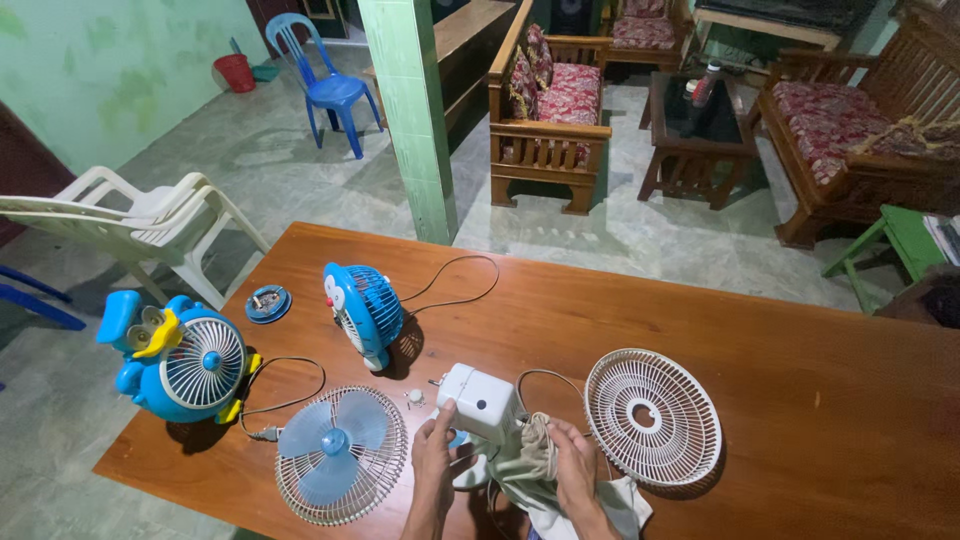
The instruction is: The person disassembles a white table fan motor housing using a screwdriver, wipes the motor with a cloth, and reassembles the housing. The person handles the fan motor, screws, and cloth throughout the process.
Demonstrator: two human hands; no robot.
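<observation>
The left hand (435, 440) has its grip closed around the lower edge of a white fan motor housing (482, 402), fingers curled onto its near face and thumb on the side, holding the box just above the worktop (800, 400) near the front edge. The right hand (577, 462) is closed on a bundled grey cord (540, 440) that lies gathered against a pale cloth (610, 500) spread beneath both hands; how tightly those fingers pinch cannot be told. Just right of the right hand, a white round fan grille (652, 415) lies flat on the wood, touching nothing else visible. Just left of the left hand rests another grille with pale blue fan blades (338, 455) inside it, lying face up. Between that and the motor housing sits a small white knob (414, 397). Further back stands a small blue desk fan (365, 312), upright, its black cable (460, 280) looping across the wood behind the housing. At the far left corner stands a blue duck-shaped fan (175, 355) with a yellow beak, its cord trailing toward the blade grille. A small round blue cap (268, 302) lies near the worktop's left edge. Beyond the worktop are white plastic chairs (140, 220), a green pillar (415, 110) and wooden seats with red cushions (550, 100).
</observation>
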